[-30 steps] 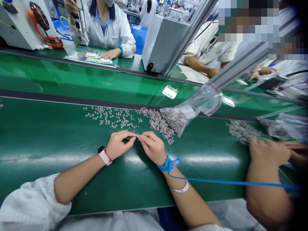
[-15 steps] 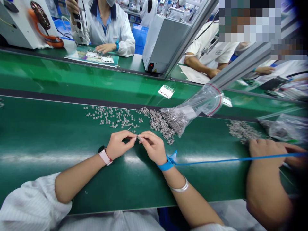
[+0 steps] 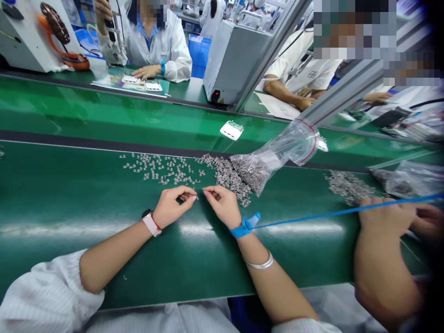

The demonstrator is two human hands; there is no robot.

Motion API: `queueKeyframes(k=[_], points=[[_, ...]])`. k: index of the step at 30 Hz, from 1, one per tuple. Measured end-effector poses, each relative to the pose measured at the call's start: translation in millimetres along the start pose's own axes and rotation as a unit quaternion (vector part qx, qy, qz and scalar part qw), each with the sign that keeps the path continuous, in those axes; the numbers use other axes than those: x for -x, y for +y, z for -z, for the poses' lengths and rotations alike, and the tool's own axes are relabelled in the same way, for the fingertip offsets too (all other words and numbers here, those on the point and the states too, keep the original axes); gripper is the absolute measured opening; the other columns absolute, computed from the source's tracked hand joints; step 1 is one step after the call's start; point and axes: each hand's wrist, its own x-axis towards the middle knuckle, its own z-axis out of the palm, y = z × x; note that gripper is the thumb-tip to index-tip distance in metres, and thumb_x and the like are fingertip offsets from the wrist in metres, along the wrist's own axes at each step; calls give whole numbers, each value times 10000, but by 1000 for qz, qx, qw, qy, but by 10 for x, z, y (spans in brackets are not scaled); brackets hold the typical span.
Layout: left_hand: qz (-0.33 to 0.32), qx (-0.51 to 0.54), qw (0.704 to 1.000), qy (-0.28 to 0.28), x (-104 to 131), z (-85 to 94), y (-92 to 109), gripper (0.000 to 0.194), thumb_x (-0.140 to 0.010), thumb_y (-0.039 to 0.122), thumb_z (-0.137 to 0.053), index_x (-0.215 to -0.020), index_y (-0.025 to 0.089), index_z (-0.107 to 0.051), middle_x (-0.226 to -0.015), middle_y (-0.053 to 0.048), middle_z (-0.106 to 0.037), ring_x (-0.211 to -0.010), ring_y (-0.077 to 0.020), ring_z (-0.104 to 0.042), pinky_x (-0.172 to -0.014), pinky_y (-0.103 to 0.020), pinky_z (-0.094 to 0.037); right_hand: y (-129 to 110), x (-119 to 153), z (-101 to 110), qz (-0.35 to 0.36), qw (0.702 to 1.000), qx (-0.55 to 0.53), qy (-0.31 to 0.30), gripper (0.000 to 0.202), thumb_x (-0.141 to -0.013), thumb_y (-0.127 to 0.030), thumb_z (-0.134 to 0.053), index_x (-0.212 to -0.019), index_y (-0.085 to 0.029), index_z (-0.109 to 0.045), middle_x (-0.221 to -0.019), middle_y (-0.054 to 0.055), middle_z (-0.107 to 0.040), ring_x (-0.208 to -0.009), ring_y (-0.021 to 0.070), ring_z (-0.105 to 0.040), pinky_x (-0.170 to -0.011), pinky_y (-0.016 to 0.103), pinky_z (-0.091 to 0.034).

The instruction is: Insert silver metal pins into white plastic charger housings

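**At the centre of the frame: bare left hand (image 3: 175, 206) and bare right hand (image 3: 224, 208), fingertips parted**

Lower centre, nearest: smooth dark-green worktop (image 3: 180, 277), glossy, with pale light streaks.

Centre: left hand, thumb and fingers pinched on one tiny silvery metal piece (image 3: 197, 198). Right hand just beside it, not touching, fingertips drawn close; whether they hold anything, cannot tell. At the right wrist, bright-blue band (image 3: 243, 230) with thin blue cord (image 3: 312, 217) running to the right edge.

Just above the hands: loose scatter of small bent silvery metal pieces (image 3: 156, 166), mostly spaced out. To its right, dense heap of like metal pieces (image 3: 229, 178), against a clear plastic bag with a red seal line (image 3: 289, 143), part filled with the same.

Upper centre, farther: flat white rounded case with green circuit board (image 3: 231, 131), on a glossy green strip (image 3: 138, 118).

Handling, as judged: pieces this small favour a light edge pinch, steady wrists low over the worktop, one piece at a time, clear of the heap to avoid snagging.

Changes since half a second ago: fingertips, then meeting, now stand apart; white case lies farther left; blue cord sits higher at the right edge.
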Motion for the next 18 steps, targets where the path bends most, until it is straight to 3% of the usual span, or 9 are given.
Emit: queueKeyframes(k=[3, 6, 10, 18], points=[[14, 14, 1000, -4, 0, -7, -28, 110, -773, 205, -561, -857, 159, -615, -766, -26, -662, -678, -121, -610, -656, -224, -513, 23, -14, -1, -37, 998, -31, 33, 234, -774, -277, -560, -940, -138, -649, -777, 57, -669, -524, 96, -529, -529, 241, -449], [28, 30, 999, -10, -1, -13, -51, 117, -774, 217, -565, -865, 155, -605, -785, -30, -657, -704, -123, -613, -672, -230, -514, -82, 17, 13, 0, 997, -71, 24, 248, -779, -284, -565, -972, -144, -633, -895, 79, -667, -609, 104, -574, -602, 251, -484], [56, 68, 996, -15, -14, -17, -66, 111, -769, 235, -578, -829, 143, -594, -766, -26, -649, -707, -122, -620, -671, -225, -512, -231, 88, -10, 50, 989, -116, -74, 247, -764, -274, -595, -973, -147, -631, -810, 55, -661, -649, 111, -590, -629, 246, -497], [92, 133, 986, -41, -26, -8, -59, 146, -768, 256, -596, -827, 123, -606, -770, -53, -671, -707, -135, -635, -682, -244, -516, -189, 77, -5, -32, 977, -191, -89, 153, -762, -274, -586, -817, -135, -623, -679, 32, -642, -599, 117, -609, -596, 247, -497]])
